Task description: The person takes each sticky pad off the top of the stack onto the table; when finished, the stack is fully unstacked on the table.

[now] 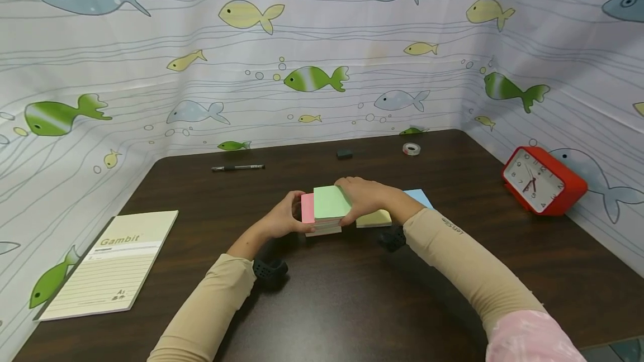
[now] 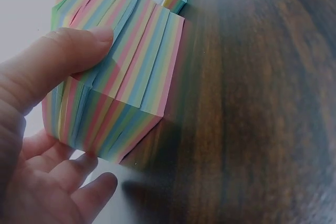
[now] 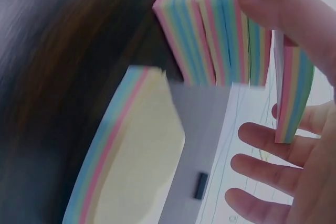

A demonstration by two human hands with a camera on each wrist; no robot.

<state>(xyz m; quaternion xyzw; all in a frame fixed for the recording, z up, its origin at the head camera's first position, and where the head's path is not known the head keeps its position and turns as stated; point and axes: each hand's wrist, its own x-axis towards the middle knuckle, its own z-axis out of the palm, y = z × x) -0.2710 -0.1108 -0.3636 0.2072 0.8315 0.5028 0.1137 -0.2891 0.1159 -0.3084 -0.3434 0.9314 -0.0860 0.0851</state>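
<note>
A stack of sticky note pads (image 2: pixel 131 61), striped pink, yellow, blue and green along its sides, stands on the dark table. My left hand (image 1: pixel 279 219) holds its left side, with the thumb (image 2: pixel 79 51) across the striped edges. On top, a green-faced sticky note pad (image 1: pixel 332 201) sits shifted right, leaving a strip of the pink pad (image 1: pixel 307 209) beneath it showing. My right hand (image 1: pixel 364 197) grips the green-faced pad from the right; in the right wrist view this pad (image 3: pixel 295 93) juts past the stack. Beside the stack lies a yellow-topped pad (image 3: pixel 139 156).
Partly behind the right forearm is a blue pad (image 1: pixel 418 197). A notebook (image 1: pixel 110 261) lies at left, a pen (image 1: pixel 238 167), a small dark block (image 1: pixel 344 154) and a tape roll (image 1: pixel 411 149) farther back. A red clock (image 1: pixel 543 180) stands at right, near the fish-print curtain (image 1: pixel 322 32).
</note>
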